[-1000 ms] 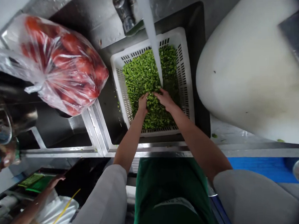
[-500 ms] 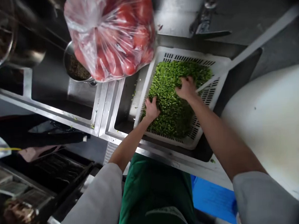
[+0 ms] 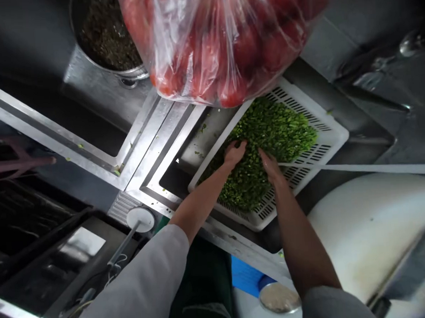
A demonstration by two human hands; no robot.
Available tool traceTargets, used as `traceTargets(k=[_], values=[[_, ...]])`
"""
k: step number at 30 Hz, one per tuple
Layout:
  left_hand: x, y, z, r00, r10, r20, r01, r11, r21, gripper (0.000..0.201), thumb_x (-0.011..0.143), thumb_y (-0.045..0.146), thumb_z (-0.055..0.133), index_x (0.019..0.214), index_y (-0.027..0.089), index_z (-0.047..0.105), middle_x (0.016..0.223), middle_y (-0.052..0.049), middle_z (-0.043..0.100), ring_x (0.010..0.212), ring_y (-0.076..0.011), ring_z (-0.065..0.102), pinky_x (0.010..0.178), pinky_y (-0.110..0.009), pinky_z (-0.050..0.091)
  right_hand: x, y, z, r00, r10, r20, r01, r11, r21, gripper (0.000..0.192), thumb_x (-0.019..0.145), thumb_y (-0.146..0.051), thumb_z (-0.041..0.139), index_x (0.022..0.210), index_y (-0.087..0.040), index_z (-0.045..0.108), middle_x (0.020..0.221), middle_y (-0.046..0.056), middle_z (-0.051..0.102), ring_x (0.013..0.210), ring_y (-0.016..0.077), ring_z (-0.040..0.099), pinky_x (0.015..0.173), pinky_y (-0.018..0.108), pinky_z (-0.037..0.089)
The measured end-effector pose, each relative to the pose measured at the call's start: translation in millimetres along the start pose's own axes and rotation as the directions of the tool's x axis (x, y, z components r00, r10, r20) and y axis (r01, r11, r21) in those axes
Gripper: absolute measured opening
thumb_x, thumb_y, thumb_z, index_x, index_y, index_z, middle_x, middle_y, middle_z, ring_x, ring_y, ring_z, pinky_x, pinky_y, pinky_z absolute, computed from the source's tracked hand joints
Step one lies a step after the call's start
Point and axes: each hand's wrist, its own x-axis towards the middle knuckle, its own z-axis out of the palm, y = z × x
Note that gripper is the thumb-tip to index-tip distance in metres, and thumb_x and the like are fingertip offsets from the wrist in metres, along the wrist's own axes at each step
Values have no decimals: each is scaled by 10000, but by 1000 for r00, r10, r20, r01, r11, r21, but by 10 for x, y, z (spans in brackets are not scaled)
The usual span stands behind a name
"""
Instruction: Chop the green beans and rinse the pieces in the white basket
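A white slotted plastic basket (image 3: 323,124) sits in a steel sink (image 3: 174,173), filled with chopped green vegetable pieces (image 3: 278,132). Both of my hands are pressed into the greens. My left hand (image 3: 234,153) lies at the near-left side of the heap, fingers spread into the pieces. My right hand (image 3: 270,166) rests just right of it, fingers dug in. A stream of water (image 3: 370,169) runs across toward the basket from the right.
A clear plastic bag of red tomatoes (image 3: 224,39) hangs over the basket's far edge. A metal pot (image 3: 106,36) with dark contents stands in the left sink. A large white cutting board (image 3: 373,226) lies at the right. A small round lidded container (image 3: 279,298) sits near my body.
My view has swung and tilted, so the sink now lies diagonally. My hands have moved closer together within the greens, the right one drawn back toward the left.
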Motion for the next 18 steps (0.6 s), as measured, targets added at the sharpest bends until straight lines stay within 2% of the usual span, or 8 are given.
traceTargets(k=[3,5,7,10,12,15,18], values=[[-42,27,156,997,-9,78,20,990,-137,705,987,632,718,1526,180,670,1572,-136,674,1487,-299,620,1220,-345,496,-231,-8,38,998,59,-19,-57,992,109,712,796,-750,719,1300,-247,722,1350,143,758,1384,359,661,1147,568,572],[-91,77,252,991,15,132,9,983,-182,714,937,632,790,1498,203,690,1517,-120,716,1424,-296,668,1181,-354,530,-304,-75,-27,995,69,-67,-55,980,189,696,770,-689,738,1303,-243,698,1330,147,760,1309,348,703,1094,575,603],[-154,176,319,985,65,159,-36,983,-178,667,923,619,815,1460,237,715,1430,-91,768,1344,-285,715,1152,-370,553,-312,-174,-161,991,52,-126,-21,970,240,648,724,-602,760,1256,-240,684,1276,140,769,1197,331,744,1068,578,616],[-267,412,344,978,151,143,-141,987,-76,616,927,572,831,1453,272,719,1379,-80,789,1349,-305,708,1176,-407,539,-265,-357,-390,965,-42,-258,95,977,194,525,663,-461,750,1138,-249,675,1113,89,772,1023,296,766,1060,575,616],[-337,589,318,964,221,146,-223,975,3,633,966,505,804,1537,280,653,1407,-90,772,1385,-322,684,1192,-427,527,-232,-483,-491,936,-127,-329,180,974,137,483,639,-388,728,1098,-251,668,1036,55,754,965,275,759,1050,564,616],[-415,795,276,927,329,178,-347,934,82,637,1077,378,634,1682,236,489,1488,-146,711,1388,-336,676,1191,-447,528,-193,-651,-517,892,-229,-389,276,959,69,387,624,-321,691,1004,-252,662,971,24,730,946,257,747,1049,530,617],[-462,893,312,901,386,196,-415,899,139,613,1094,244,510,1704,215,461,1578,-195,618,1356,-344,681,1163,-440,549,-120,-768,-444,871,-226,-437,289,954,84,279,646,-304,658,922,-269,633,925,5,705,944,250,742,1068,510,613]])
